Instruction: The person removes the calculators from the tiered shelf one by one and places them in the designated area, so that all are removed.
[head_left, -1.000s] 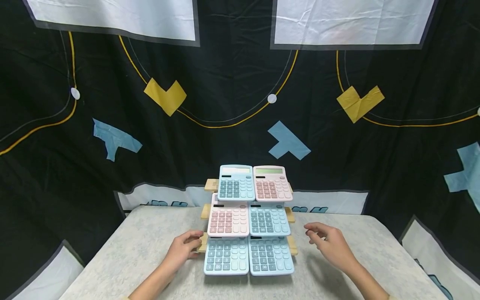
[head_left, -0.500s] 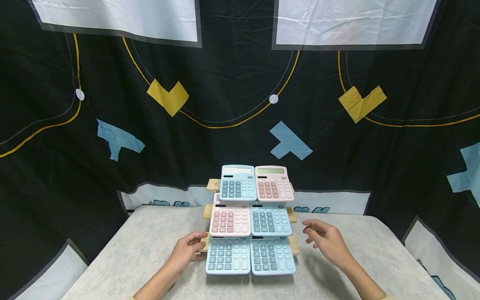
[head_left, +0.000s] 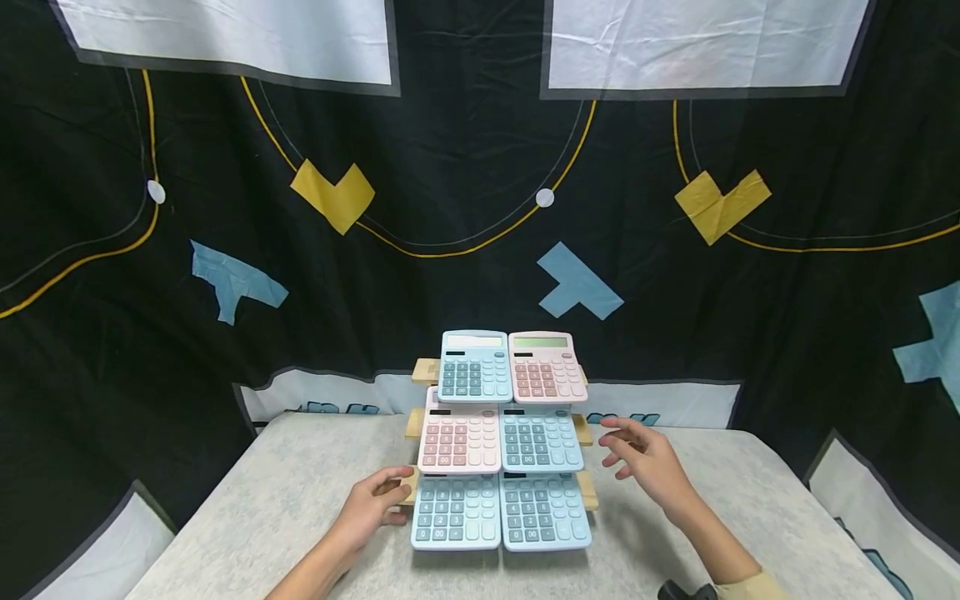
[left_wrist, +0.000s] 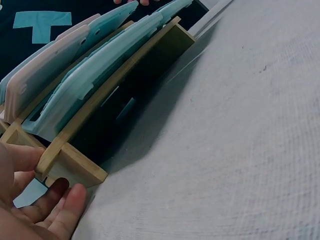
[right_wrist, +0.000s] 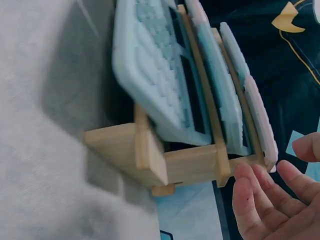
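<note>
A tiered wooden rack (head_left: 587, 490) bears calculators in three rows. On the top row are a light blue calculator (head_left: 475, 367) and a pink one (head_left: 547, 367). A pink calculator (head_left: 460, 430) and a light blue one (head_left: 541, 438) fill the middle row. Two light blue calculators (head_left: 456, 512) lie on the bottom row. My left hand (head_left: 369, 508) holds the rack's left end, its fingers around the lower wooden end in the left wrist view. My right hand (head_left: 649, 467) hovers just off the rack's right side, fingers loosely bent and holding nothing.
The rack stands on a pale mottled tabletop (head_left: 300, 450). Behind it hangs a black cloth (head_left: 465, 292) with yellow and blue shapes and white panels. A dark object (head_left: 684, 591) sits by the right sleeve at the bottom edge.
My right hand has moved slightly up and back along the rack's right side. The left hand has come in slightly closer to the left end. The calculators keep their places.
</note>
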